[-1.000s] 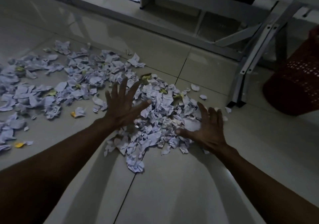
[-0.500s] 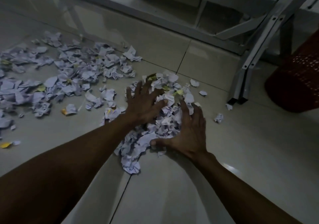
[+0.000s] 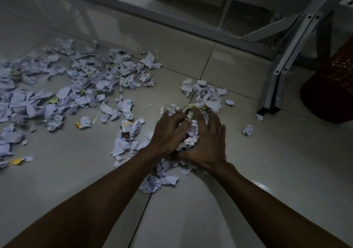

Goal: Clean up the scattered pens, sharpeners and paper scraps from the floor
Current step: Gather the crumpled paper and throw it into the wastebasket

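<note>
Both hands have closed in together: left hand (image 3: 169, 131) and right hand (image 3: 205, 142) now cup a wad of paper scraps (image 3: 190, 133), fingertips buried; loose scraps (image 3: 76, 87) sprawl leftward, dim.

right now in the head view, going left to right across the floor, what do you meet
wide spread of paper scraps → left hand → right hand, both gathering a scrap bundle → lone crumpled scrap → metal frame leg → red basket
</note>
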{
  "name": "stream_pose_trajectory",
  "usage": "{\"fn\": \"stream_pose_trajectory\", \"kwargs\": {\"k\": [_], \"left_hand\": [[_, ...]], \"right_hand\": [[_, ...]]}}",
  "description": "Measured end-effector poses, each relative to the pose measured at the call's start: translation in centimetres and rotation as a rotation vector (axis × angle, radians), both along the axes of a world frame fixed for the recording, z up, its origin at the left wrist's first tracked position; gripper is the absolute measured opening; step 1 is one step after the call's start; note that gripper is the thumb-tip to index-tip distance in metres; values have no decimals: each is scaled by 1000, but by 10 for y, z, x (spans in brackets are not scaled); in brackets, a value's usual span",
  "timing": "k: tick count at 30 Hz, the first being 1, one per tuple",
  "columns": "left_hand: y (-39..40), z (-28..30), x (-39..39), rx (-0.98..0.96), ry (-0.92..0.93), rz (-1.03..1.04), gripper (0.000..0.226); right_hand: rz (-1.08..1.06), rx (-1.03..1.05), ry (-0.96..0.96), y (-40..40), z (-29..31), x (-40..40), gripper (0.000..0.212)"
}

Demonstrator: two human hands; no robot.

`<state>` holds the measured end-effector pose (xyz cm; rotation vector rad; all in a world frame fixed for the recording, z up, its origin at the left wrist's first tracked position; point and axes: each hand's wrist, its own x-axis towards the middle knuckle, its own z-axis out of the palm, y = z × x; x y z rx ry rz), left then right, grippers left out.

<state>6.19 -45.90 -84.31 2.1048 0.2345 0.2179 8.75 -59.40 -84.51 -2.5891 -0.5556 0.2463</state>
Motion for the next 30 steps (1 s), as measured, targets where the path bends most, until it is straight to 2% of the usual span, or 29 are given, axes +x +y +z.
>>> {"fn": "stream_pose_trajectory", "kwargs": {"k": [4,5,8,9,13,16,18,21,22,24,26,27,30], "left_hand": [[-2,2,-4,-76,-26,84,41],[-2,1,-4,-97,-53,97,38],[0,0,-5,-226,-144,195,11],[-1,1,-5,-233,-174,232,11],[-4,0,-6,-226,-134,329,38],[-10,0,-6,-74,-123,322,25],[-14,-1,-7,4,-158,322,35],[-16,1,-10,126,-204,312,22],[-14,0,-11,132,-207,302,22],[-10,1,-15,43,-183,255,39],[-8,4,-18,9,-155,182,47],[-6,4,-19,79,-154,164,46],[2,0,-17,486,-188,133,40]], "right_hand": [[16,6,-22,2,-5,2,132],[17,14,-35,2,-5,2,131],[5,57,-79,2,-9,2,126],[7,57,-87,2,-11,2,125],[13,83,-99,3,-14,1,122],[34,97,-93,1,-11,1,120],[50,108,-86,0,-12,2,118],[61,135,-92,-2,-15,4,118],[64,135,-96,-2,-15,4,118],[67,120,-106,-2,-16,4,120],[71,109,-110,-2,-17,4,121],[76,114,-111,-2,-16,4,122],[84,112,-109,-4,-20,5,123]]}}
